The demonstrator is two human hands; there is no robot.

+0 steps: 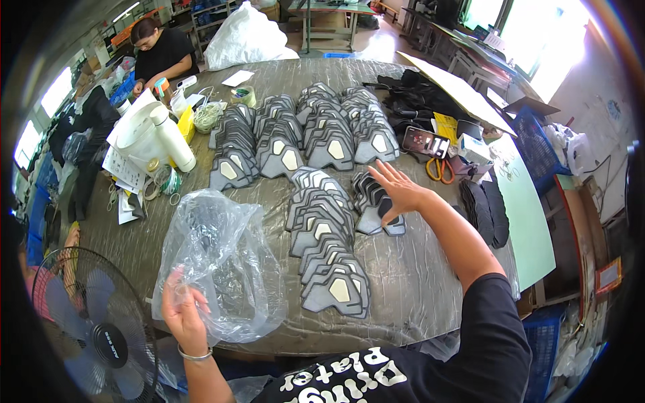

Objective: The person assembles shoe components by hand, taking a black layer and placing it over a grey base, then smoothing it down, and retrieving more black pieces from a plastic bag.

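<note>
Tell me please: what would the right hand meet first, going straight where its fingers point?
Likely the front grey pad of the rightmost far row, though the height of the right hand is unclear.

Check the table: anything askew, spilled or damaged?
Nothing looks spilled or damaged. Slightly askew: the longer near row of grey pieces veers right at its front end. Black fabric lies bunched untidily, back right.
</note>
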